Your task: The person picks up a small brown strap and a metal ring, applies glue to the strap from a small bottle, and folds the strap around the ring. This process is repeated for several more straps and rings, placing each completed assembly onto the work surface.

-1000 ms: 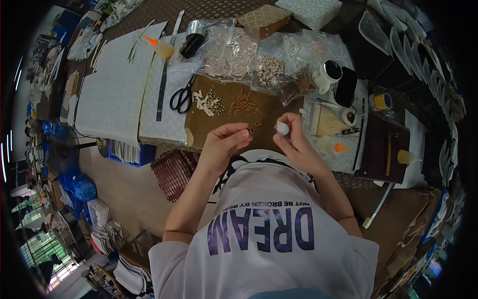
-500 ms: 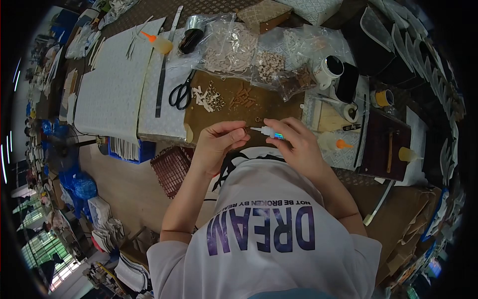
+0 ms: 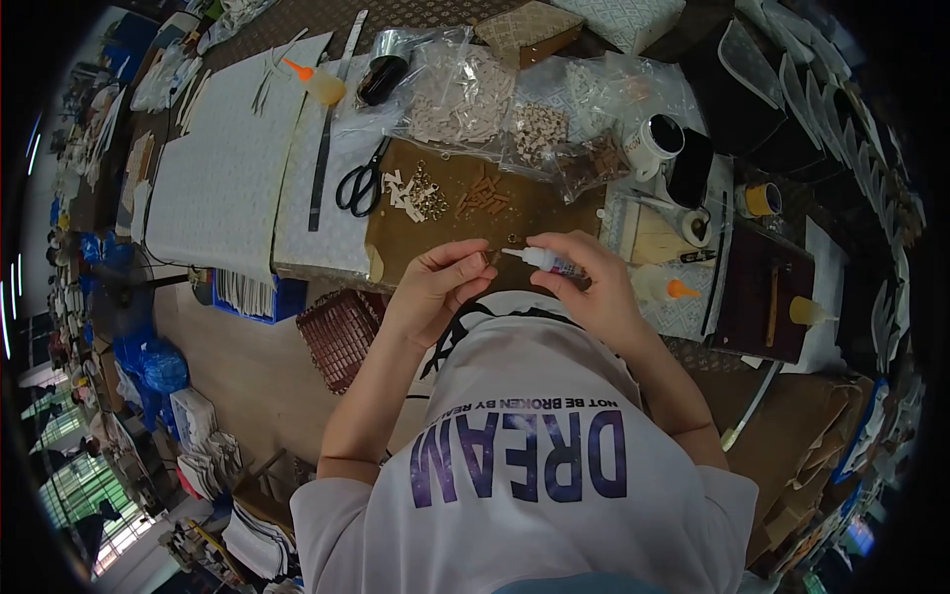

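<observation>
My right hand (image 3: 591,280) is closed around a small white glue bottle (image 3: 542,259), its thin nozzle aimed left. Facing that nozzle, my left hand (image 3: 447,282) pinches a small piece, mostly hidden by thumb and forefinger; its kind cannot be made out. On the brown work mat (image 3: 416,243) beyond my hands lie small brown strips (image 3: 482,191), white strips (image 3: 400,195) and a heap of small metal rings or fittings (image 3: 427,201). A single small metal piece (image 3: 514,238) sits just past the nozzle.
Black-handled scissors (image 3: 361,186) and a metal ruler (image 3: 322,168) lie left of the mat. Plastic bags of small pieces (image 3: 460,104) line the back. A white jar (image 3: 655,144), a phone (image 3: 690,168) and orange-tipped bottles (image 3: 324,87) stand around. A dark red board (image 3: 762,297) is at right.
The glue bottle has turned slightly in my right hand, and its nozzle has shifted a little right and up, away from my left fingertips. My left hand stays nearly still.
</observation>
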Tool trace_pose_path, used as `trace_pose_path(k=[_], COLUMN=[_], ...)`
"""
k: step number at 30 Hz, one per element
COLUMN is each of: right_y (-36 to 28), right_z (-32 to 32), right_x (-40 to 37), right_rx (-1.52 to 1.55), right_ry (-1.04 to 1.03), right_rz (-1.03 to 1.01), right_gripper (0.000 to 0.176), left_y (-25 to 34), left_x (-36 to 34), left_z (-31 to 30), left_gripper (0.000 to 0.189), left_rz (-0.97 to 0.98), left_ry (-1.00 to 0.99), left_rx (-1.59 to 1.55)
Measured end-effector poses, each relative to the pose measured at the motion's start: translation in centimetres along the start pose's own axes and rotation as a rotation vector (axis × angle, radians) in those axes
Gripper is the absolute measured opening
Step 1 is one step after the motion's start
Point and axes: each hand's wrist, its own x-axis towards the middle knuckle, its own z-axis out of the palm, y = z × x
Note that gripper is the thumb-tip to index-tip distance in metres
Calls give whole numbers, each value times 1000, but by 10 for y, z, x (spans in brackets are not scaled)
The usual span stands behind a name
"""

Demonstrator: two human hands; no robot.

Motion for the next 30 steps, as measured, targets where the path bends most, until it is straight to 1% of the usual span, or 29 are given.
trace_pose_path(k=[3,6,9,12,15,18,24,30], right_y=[5,5,17,11,22,24,22,15], right_z=[6,2,-1,4,15,17,18,16], right_x=[0,1,-1,-4,-7,-6,-5,-3], right_rx=[581,711,336,326,381,306,254,190], right_ry=[93,95,22,8,102,123,161,123], right_rz=[198,247,114,177,135,110,-10,38], right_gripper=[36,33,33,38,39,38,38,37], left_y=[0,-1,1,2,3,5,6,4], left_x=[2,2,1,-2,-3,-5,-6,-5], left_z=[-3,-4,0,3,4,5,5,1], left_gripper=[22,23,22,22,23,23,23,23], left_rz=[-45,-55,-49,-46,-49,-42,-23,-16], left_ry=[0,-1,-2,8,3,-14,-20,-25], left_rx=[-73,-80,-41,-14,-20,-25,-23,-19])
